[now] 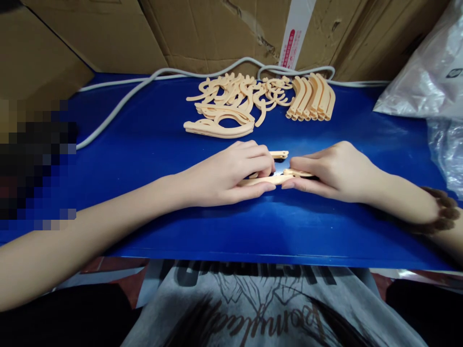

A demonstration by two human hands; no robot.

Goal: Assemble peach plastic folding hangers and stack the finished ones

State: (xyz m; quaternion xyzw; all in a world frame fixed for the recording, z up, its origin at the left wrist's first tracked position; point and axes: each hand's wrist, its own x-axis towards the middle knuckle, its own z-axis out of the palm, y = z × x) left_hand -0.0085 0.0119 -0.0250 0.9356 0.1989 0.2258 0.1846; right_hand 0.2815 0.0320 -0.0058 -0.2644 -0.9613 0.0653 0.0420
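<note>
My left hand (244, 173) is closed around a beige curved plastic hanger arm (273, 180), low over the blue table. The thumb lies along the near side and the fingers curl over the far side. Another beige end (279, 154) sticks out beyond these fingers. My right hand (331, 169) pinches a smaller beige hanger piece (298, 173) between thumb and fingers, at the right end of the arm. The two pieces meet there; whether they are joined I cannot tell. My fingers hide much of both.
Beyond my hands lie stacked folded hangers (219, 127), a heap of beige hooks (240, 89) and a row of hanger arms (311, 99). A white cable (125, 103) runs behind them, before cardboard boxes (217, 33). A clear plastic bag (415, 82) sits right.
</note>
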